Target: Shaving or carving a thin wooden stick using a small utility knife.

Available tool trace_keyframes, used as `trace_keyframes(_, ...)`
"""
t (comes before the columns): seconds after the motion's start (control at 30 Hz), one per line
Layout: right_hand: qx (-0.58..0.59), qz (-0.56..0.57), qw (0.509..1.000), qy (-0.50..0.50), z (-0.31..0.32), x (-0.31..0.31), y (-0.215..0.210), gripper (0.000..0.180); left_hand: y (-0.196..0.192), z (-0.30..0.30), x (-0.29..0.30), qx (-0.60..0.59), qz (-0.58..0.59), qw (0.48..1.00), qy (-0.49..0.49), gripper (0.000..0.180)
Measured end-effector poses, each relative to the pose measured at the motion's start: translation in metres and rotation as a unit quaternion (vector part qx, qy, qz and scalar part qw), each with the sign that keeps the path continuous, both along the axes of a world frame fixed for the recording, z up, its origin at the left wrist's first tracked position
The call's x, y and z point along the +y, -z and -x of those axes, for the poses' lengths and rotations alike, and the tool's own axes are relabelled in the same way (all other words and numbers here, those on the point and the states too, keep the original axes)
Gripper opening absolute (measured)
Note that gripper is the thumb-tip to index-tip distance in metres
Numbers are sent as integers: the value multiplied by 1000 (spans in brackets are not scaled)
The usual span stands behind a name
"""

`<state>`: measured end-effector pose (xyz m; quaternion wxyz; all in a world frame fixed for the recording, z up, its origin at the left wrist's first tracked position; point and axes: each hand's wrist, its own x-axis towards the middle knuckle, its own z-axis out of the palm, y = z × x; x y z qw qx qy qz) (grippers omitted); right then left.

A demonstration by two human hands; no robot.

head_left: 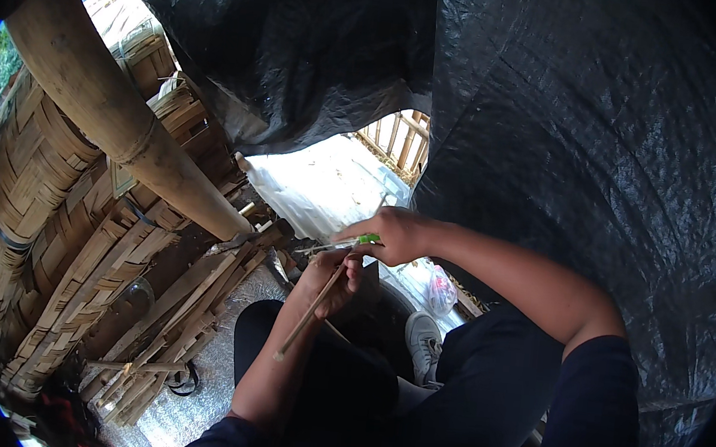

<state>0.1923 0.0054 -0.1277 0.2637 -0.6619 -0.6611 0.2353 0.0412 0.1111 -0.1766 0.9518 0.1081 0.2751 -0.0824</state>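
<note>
My left hand is closed around a thin bamboo stick, whose lower end slants down over my left forearm. Just above it, my right hand is bent inward with its fingers closed, close against the left. A small bright green object shows between the two hands; its kind is too small to tell, and the right fingers partly hide it. From there a thin pale strip points out to the left. Both hands are above my lap, in front of a dark round container between my legs.
A thick bamboo pole slants down at the left, beside stacked woven bamboo panels and a bundle of split bamboo strips. Black plastic sheeting hangs ahead and right. White sheeting and a clear plastic bag lie beyond my shoe.
</note>
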Motion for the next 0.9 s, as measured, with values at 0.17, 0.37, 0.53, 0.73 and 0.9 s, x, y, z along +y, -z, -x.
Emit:
trace_keyframes(0.17, -5, 63, 997, -48, -12, 2, 8, 17, 22, 3, 0, -77, 87, 993, 14, 22)
trace_keyframes(0.37, 13, -9, 998, -53, -25, -2, 66, 14, 24, 7, 0, -81, 25, 996, 37, 25)
trace_keyframes(0.53, 310, 70, 943, 95, -3, -13, 133, 31, 47, -3, -12, -11, -15, 1000, 17, 18)
trace_keyframes(0.73, 381, -15, 904, 191, 7, 2, 160, 30, 45, -1, -9, 14, -35, 998, 54, 33)
trace_keyframes(0.9, 359, -18, 911, 203, 9, 12, 164, 20, -9, -22, -4, -80, -553, 741, -371, 65)
